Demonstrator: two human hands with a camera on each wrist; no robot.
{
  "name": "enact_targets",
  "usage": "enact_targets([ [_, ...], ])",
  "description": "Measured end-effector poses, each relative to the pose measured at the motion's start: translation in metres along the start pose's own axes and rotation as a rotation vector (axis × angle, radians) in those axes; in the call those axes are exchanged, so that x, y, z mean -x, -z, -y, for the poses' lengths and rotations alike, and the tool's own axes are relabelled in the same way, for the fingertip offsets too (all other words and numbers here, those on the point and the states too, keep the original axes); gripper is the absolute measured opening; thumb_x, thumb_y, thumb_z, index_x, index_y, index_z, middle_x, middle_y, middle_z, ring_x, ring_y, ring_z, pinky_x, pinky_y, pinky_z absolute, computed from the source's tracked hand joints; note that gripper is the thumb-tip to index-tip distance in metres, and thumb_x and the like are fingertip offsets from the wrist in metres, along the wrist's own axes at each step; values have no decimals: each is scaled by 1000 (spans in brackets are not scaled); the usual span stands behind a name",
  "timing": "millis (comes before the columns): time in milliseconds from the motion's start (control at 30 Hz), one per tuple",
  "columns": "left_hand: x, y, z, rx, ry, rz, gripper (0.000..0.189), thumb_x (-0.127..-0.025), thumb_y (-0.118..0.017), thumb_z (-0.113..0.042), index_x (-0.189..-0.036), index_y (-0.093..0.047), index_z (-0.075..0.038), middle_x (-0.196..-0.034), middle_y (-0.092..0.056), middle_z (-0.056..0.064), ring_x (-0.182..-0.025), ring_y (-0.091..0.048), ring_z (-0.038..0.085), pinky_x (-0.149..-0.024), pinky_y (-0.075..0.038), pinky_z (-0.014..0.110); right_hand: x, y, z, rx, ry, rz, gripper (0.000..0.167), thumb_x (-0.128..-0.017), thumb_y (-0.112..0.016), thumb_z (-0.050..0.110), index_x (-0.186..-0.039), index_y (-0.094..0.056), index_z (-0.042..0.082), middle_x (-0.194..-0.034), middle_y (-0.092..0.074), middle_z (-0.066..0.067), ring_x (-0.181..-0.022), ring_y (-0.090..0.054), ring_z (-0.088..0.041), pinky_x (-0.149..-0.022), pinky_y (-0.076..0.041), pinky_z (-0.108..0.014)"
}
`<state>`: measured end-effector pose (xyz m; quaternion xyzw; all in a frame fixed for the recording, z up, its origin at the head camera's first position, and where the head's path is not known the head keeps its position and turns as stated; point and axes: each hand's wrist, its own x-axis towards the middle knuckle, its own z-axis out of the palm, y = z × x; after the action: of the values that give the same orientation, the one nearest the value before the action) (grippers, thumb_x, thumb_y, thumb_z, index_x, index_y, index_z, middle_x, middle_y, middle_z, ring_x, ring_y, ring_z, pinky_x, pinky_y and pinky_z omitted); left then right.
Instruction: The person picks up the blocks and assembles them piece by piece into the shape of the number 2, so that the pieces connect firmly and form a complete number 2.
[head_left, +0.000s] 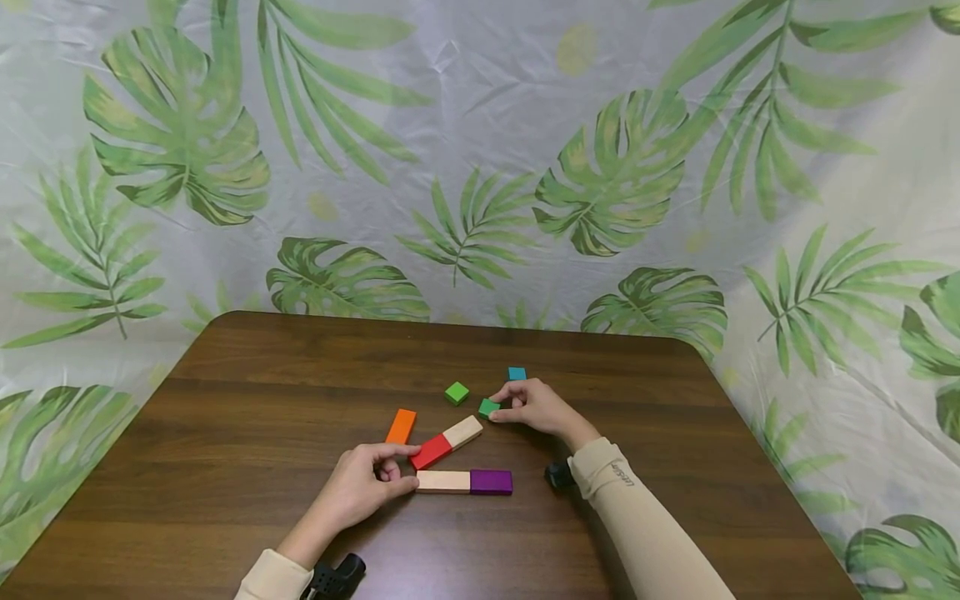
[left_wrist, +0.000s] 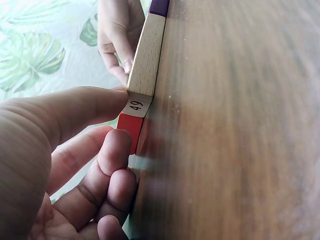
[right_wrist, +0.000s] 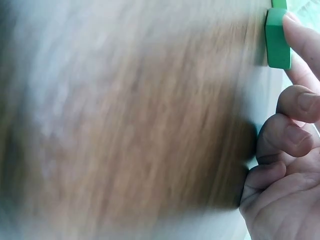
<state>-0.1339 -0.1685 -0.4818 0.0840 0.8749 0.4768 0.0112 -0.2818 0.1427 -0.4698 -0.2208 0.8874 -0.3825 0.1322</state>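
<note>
The green block (head_left: 488, 407), on or just above the desk (head_left: 262, 400), is pinched in your right hand (head_left: 537, 408). A lime block (head_left: 457, 393) lies near it at ten o'clock. Toward eight, your left hand (head_left: 367, 483), thumb and forefinger apart, touches the numbered pale block (head_left: 443, 481) and red block (head_left: 431, 452). You're apparently arranging blocks; placing the green one likely calls for careful alignment.
</note>
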Motion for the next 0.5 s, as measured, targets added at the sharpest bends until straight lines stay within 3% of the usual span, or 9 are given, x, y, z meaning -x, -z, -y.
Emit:
enact_targets([
  [500,-1,0,1,-4,10,4,36,-85,-92,-20,-118,-82,-15,-68,-62,-8,-64,-52,5,-62,-41,20,-2,-4,0,12,-4,25,27,-94,-85,31,-114,-82,12,-63,-41,6,-61,-36,-11,-61,-33,-25],
])
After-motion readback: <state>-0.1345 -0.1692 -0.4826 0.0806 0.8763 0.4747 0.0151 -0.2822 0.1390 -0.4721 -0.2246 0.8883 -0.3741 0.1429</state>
